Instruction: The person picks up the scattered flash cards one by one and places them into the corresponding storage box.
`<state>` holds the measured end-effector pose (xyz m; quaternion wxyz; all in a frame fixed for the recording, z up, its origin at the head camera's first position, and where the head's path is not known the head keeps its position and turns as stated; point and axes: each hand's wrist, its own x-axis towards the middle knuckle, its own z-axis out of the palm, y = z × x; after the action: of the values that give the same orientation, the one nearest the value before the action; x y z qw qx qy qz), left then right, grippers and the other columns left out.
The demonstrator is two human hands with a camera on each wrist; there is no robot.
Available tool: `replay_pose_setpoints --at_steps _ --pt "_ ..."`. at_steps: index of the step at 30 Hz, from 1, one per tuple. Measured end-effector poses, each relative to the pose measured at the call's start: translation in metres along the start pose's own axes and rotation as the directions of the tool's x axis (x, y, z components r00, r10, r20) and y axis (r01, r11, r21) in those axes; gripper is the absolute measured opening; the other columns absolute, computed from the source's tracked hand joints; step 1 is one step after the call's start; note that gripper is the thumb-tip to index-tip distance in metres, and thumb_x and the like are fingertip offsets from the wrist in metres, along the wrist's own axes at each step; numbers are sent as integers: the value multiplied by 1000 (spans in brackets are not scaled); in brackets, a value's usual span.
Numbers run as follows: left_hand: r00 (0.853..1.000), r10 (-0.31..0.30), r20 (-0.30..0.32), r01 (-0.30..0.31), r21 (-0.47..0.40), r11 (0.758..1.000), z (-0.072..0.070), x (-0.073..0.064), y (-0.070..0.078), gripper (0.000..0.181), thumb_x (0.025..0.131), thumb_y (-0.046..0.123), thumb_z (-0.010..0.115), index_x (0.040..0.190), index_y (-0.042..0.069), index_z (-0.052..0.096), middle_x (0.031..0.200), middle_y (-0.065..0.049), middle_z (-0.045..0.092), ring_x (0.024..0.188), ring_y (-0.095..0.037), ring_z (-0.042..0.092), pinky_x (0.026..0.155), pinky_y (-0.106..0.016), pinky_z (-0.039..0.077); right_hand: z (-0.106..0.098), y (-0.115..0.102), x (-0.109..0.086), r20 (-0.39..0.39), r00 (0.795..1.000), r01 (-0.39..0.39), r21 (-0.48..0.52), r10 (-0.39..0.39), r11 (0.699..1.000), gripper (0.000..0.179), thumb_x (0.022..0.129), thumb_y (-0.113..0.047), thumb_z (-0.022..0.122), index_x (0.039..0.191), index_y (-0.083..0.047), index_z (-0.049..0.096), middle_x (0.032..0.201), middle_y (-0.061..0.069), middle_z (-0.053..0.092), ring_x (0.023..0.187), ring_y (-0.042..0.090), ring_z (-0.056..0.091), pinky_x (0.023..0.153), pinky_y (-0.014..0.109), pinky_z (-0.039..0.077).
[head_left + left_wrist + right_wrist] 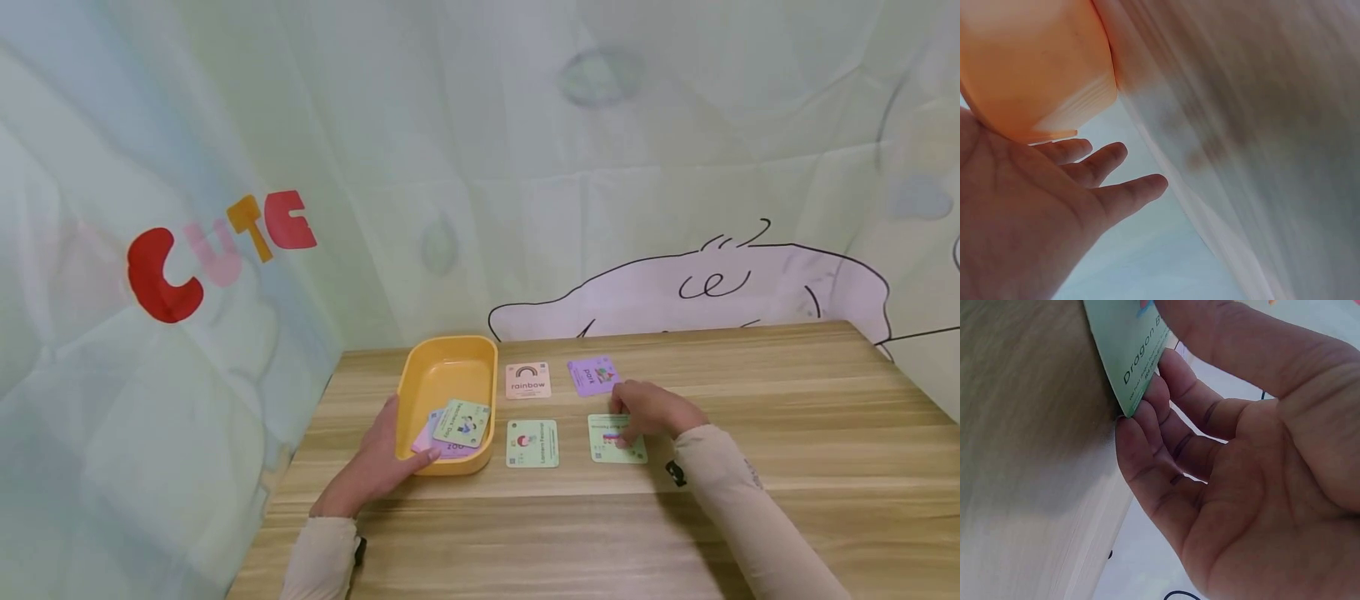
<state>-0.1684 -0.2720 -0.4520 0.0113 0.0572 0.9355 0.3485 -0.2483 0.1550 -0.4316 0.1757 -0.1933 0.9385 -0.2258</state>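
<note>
A yellow plastic tray point(450, 346) sits at the left of the table. My left hand point(382, 458) holds its near left corner, thumb over the rim and fingers along the outer wall; in the left wrist view the fingers point(1129, 197) stretch past the tray wall point(1035, 69). Inside lie a green "Teachers' Day" card point(465, 421) and a pinkish "zoo" card point(468, 452) partly under it. My right hand point(652, 410) pinches a green "Dragon B..." card point(1129, 356) between thumb and fingers. That card point(607, 454) is partly hidden by the hand in the head view.
Right of the tray are a peach "rainbow" card point(528, 392), a purple "park" card point(588, 385) just beyond my right fingers, and a green "Lantern Festival" card point(532, 454). A printed cloth point(465, 208) hangs behind the wooden table point(540, 542).
</note>
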Motion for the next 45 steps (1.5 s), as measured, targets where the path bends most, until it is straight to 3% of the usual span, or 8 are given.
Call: replay_pose_setpoints --at_steps 11,18,45 --pt "1000 21 -7 -21 -10 1000 0 -2 -1 108 84 50 79 162 14 11 155 -10 35 133 -29 40 115 -55 32 0 -1 1 12 1000 -10 26 10 1000 40 73 -8 89 101 -5 61 98 6 60 91 23 53 87 43 47" --pt "1000 -16 15 15 23 1000 -2 -5 -1 114 85 57 75 162 10 5 163 -14 24 142 -33 33 118 -59 27 1 -1 1 20 1000 -18 39 18 999 39 73 -8 89 100 -5 61 97 6 58 91 23 52 86 42 46" --pt "1000 -9 2 9 8 1000 -1 -2 3 109 84 53 77 162 15 10 157 -10 32 135 -30 37 115 -58 30 4 7 1 15 1000 22 99 -23 995 41 73 -5 88 103 -3 59 99 7 57 94 24 52 92 46 46"
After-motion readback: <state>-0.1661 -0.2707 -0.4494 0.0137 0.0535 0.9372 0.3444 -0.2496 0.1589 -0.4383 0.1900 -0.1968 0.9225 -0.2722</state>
